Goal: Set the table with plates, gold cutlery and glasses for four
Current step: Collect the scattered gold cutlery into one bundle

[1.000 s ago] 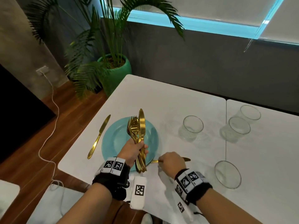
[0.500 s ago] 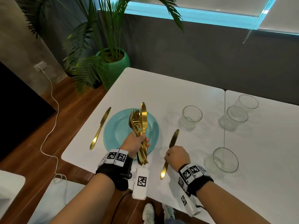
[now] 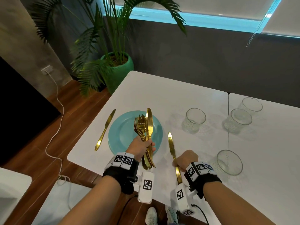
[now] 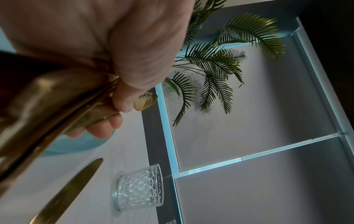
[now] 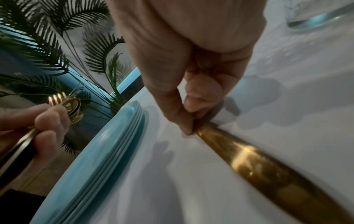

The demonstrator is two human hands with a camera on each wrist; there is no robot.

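A stack of light blue plates sits near the table's front left corner; their stacked rims show in the right wrist view. My left hand grips a bundle of gold forks and a knife upright over the plates. My right hand pinches the handle of a gold knife between thumb and fingertips. That knife lies just right of the plates, blade pointing away from me. Another gold knife lies left of the plates.
Several clear glasses stand on the white table: one behind the knife, two further right, one beside my right wrist. A potted palm stands past the far left corner. A white cable runs over the wooden floor.
My right hand has swung the gold knife from lying crosswise at the table's near edge to lying lengthwise beside the plates. The left hand keeps its bundle above the plates.
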